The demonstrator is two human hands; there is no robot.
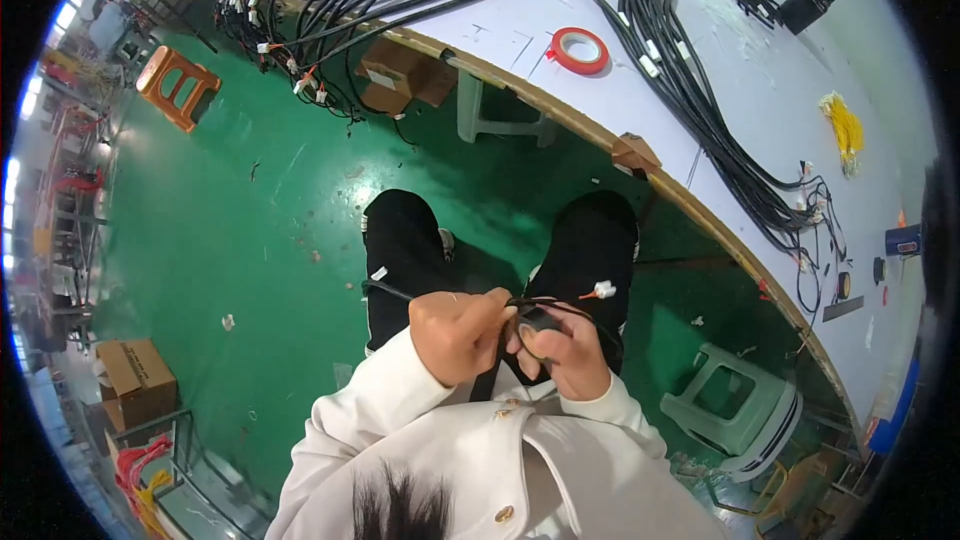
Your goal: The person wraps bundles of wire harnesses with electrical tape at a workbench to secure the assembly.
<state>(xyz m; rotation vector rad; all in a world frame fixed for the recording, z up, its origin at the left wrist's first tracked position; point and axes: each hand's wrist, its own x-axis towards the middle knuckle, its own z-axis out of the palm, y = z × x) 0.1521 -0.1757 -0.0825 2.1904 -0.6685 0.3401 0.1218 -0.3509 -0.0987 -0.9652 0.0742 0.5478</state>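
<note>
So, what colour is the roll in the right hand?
The roll is black; head view.

On my feed I see a white tabletop with a brown edge [490, 32]; on it lie black cable bundles with white connectors [690, 100], a ring-shaped roll of red tape [598, 64] and thin yellow wires [845, 133]. On the glossy green floor [270, 230] I make out an orange-brown plastic stool [155, 70] and a pale green plastic stool [715, 432].
</note>
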